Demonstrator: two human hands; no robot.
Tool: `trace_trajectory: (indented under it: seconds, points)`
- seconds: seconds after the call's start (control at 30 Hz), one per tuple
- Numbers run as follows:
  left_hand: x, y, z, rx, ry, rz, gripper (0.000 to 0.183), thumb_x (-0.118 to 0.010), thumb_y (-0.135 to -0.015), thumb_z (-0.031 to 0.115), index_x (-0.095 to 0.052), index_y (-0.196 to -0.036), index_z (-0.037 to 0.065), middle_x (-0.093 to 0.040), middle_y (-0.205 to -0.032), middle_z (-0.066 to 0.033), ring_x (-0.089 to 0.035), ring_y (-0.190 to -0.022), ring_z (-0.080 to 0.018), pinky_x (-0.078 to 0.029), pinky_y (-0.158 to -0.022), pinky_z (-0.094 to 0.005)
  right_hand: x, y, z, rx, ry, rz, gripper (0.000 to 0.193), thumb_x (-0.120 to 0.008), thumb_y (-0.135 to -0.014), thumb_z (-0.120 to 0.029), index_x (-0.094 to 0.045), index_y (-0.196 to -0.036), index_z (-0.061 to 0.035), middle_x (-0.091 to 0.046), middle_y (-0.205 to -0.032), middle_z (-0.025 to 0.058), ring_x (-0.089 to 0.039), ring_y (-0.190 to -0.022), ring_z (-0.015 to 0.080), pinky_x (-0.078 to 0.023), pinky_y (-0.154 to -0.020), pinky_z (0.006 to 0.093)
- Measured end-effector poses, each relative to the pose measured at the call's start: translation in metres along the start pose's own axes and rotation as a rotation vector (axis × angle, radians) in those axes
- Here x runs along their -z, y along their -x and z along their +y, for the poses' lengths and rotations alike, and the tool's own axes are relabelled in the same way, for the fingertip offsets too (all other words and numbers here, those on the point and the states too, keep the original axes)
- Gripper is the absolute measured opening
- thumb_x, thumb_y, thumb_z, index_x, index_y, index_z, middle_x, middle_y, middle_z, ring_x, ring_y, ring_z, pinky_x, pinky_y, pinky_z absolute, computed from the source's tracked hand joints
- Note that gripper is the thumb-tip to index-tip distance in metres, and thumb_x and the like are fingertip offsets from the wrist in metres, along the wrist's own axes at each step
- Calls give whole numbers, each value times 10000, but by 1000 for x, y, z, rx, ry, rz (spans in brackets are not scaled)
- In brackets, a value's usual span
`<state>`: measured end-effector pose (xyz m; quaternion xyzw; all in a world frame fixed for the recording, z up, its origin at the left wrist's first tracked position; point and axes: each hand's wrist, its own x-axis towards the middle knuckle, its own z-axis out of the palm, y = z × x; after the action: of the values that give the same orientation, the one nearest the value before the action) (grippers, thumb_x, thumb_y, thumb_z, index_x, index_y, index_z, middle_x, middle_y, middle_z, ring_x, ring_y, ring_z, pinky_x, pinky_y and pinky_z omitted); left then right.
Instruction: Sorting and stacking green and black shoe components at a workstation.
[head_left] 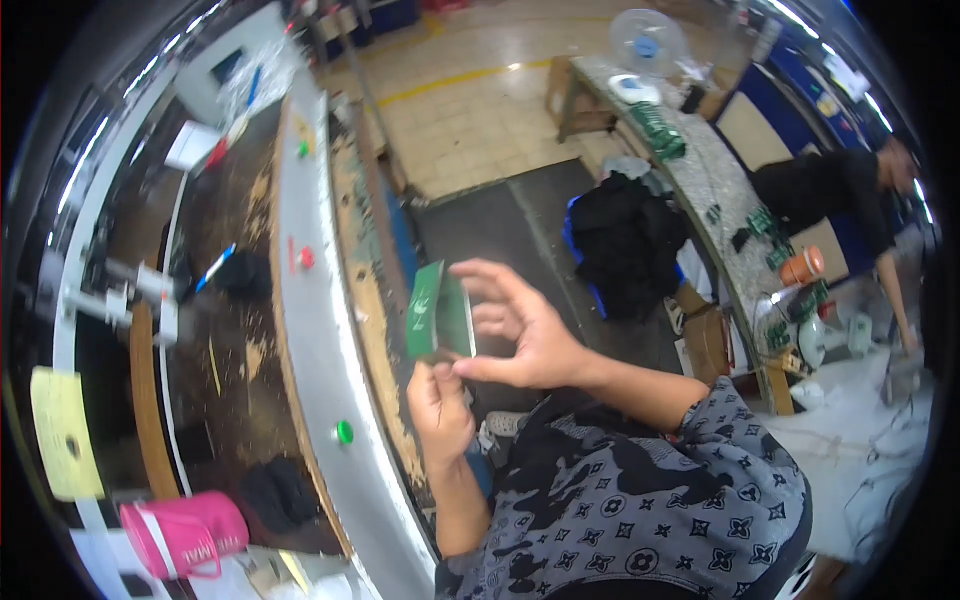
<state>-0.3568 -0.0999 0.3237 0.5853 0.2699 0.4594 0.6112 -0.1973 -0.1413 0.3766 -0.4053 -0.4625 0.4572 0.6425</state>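
Observation:
A small, flat-sided green carton [424, 312] with pale print on its front is held up in front of my body. My right hand [535, 335] grips it from the right, with the thumb low and the fingers curved round its far side. My left hand [440, 410] is closed under the carton, its thumb and finger pinching at the lower edge. Whether the carton's end stands open or folded is hard to make out. My fingertips hide part of its right side and bottom.
To the left runs a metal-edged machine bench [335, 340] with green and red buttons. A pink bucket [185, 535] stands at its near end. On the right are black cloth [625, 245] and a long table [690, 165] bearing green pieces. A co-worker [830, 200] leans over there.

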Motion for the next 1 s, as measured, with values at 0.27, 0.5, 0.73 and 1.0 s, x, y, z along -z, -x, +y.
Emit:
trace_trajectory:
  seconds: [0.27, 0.5, 0.73, 1.0]
  points:
    - [-30, -7, -7, -40, -103, -137, 366, -512, -1087, 317, -639, -1121, -25, -646, -937, -29, -549, -842, -93, -455, -730, -264, 31, 31, 17, 22, -62, 82, 896, -784, -828, 33, -263, -1550, -72, -454, -1454, 150, -607, -1184, 197, -511, -1020, 358]
    - [-131, -41, -34, 2, -304, -595, 252, -663, -997, 218, -672, -992, -34, -641, -862, -93, -596, -740, -192, -475, -690, -307, 130, 83, 10, -4, -191, 499, 850, -734, -937, -101, -187, -1587, -130, -490, -1413, 162, -632, -1103, 190, -546, -898, 344]
    - [-268, -38, -89, 66, -342, -879, 151, -710, -944, 107, -675, -964, -38, -653, -820, -31, -574, -776, -107, -475, -736, -268, 250, 150, 14, 60, -451, 887, 631, -740, -924, -103, -408, -1460, -74, -586, -1269, 119, -690, -1032, 262, -574, -898, 387]
    - [-407, -43, -139, 192, -412, -1197, 170, -731, -913, 78, -701, -1037, -34, -683, -856, -75, -637, -783, -128, -506, -753, -280, 363, 209, 13, 149, -538, 1190, 403, -704, -959, -123, -522, -1310, -47, -645, -1175, 75, -708, -972, 236, -584, -850, 350]
